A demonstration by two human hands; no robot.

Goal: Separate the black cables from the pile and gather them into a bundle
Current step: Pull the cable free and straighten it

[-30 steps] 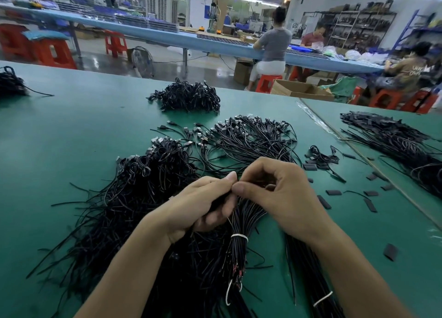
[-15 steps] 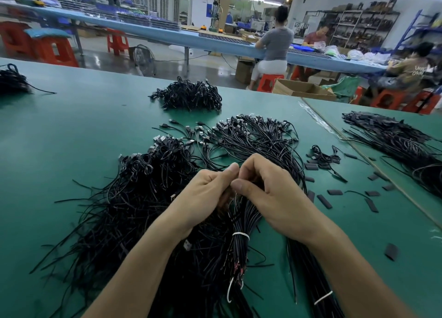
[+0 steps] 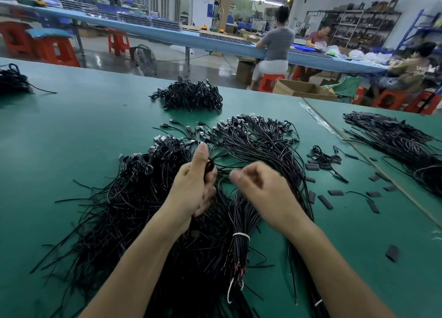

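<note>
ok, head view. containers first: an open cardboard box (image 3: 303, 90) sits on the floor past the table's far edge, contents not visible, & a second box (image 3: 244, 71) is under the long blue bench (image 3: 167, 34). left hand (image 3: 193, 188) grips a cable loop (image 3: 210, 165), thumb up, over the pile of black cables (image 3: 124, 198) spread mid-table. right hand (image 3: 260, 186) is just beside it, fingers curled, blurred; can't tell if it holds anything. below the right hand lies a bundle (image 3: 241, 217) tied w/ a white band (image 3: 240, 234). the green table (image 3: 71, 131) also carries a far heap (image 3: 191, 97), a right heap (image 3: 394, 145) & short black sleeves (image 3: 325, 201) scattered btwn. room: a workshop w/ orange stools (image 3: 55, 49), a floor fan (image 3: 144, 59), people (image 3: 275, 42) seated at the bench, shelves (image 3: 363, 23) at the back.
</note>
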